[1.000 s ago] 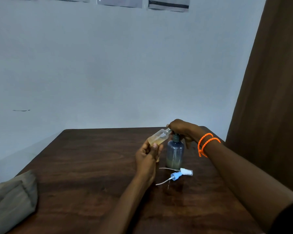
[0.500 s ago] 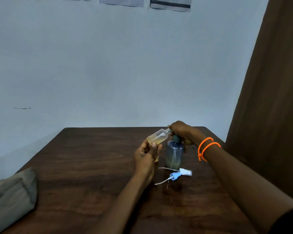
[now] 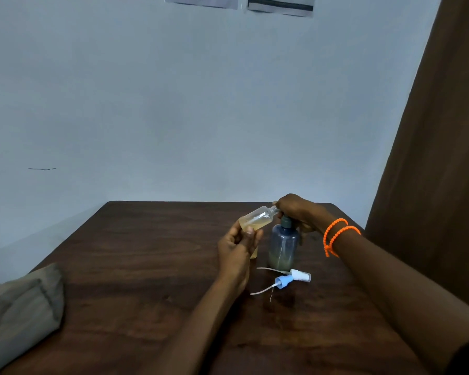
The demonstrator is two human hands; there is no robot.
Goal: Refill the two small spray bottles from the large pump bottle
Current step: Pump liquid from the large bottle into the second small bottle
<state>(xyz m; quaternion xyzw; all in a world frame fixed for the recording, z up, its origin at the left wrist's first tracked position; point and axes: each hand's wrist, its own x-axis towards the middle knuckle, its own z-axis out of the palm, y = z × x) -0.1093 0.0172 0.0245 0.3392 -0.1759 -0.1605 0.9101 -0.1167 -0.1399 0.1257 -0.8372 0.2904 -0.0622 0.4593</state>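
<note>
Dark wooden table [image 3: 146,266], blue-grey wall [image 3: 173,104]

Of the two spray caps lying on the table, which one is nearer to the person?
The blue spray cap; the white spray cap lies just behind it, closer to the large pump bottle.

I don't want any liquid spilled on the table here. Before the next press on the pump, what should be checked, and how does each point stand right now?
1. Small clear bottle held by the left hand: ok, fingers grip its lower end.
2. Its open neck at the pump spout: cannot tell, the right hand hides the join.
3. Large pump bottle upright on the table: ok.
4. Liquid left in the large bottle: ok, a low layer shows.
5. Room left in the small bottle: ok, partly filled.
6. White spray head and blue spray head off and at hand: ok.
</note>
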